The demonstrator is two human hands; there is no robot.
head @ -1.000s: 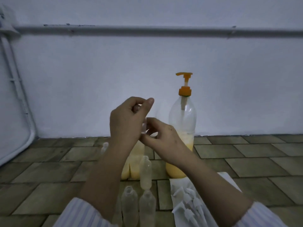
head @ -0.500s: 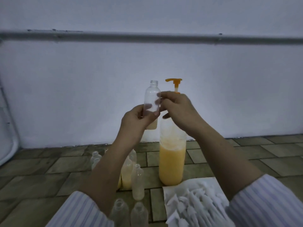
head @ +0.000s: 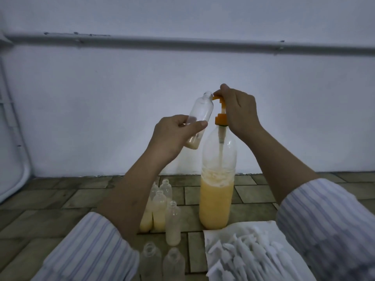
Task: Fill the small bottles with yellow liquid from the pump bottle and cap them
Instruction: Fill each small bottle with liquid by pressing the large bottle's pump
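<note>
The small bottle (head: pixel 199 116) in my left hand (head: pixel 174 134) was tilted with its open mouth at the orange spout of the pump bottle (head: pixel 218 179), thumb and fingers curled around its lower half, a shallow layer of pale yellow liquid at its base. By my reading, this fill had barely started. My right hand (head: pixel 239 110) sat on the pump head (head: pixel 220 110), fingers bent over the top of the plunger; whether it was pressing I could not tell. The pump bottle stood upright on the tiled floor (head: pixel 50 199), somewhat under half full of yellow liquid with foam on top.

Below my left forearm stood a cluster of small bottles on the floor. Two filled bottles (head: pixel 154 218) held yellow liquid to well above the middle, a third bottle (head: pixel 173 226) beside them held only a low level, and another clear one (head: pixel 165 185) stood behind. Two empty bottles (head: pixel 162 262) waited nearest the camera. None that I could see clearly wore a cap.

To the right, just beside the pump bottle's base, white nozzle caps (head: pixel 253 258) lay heaped on a white paper sheet (head: pixel 215 234). I judged the job early: several bottles to fill or top up, and all the capping left.
</note>
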